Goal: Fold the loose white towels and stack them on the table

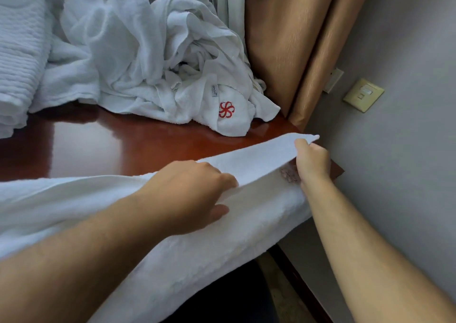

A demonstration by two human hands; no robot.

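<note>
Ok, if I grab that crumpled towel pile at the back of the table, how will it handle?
Probably floppy: the pile lies in loose folds, so it should sag and trail. Several pieces look tangled, so one pull may drag others. The glossy table may let it slide.

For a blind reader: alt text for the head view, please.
Two hands hold a white towel over a glossy wooden table: right hand pinches its far corner, left hand grips its edge. Crumpled towels lie behind.
</note>
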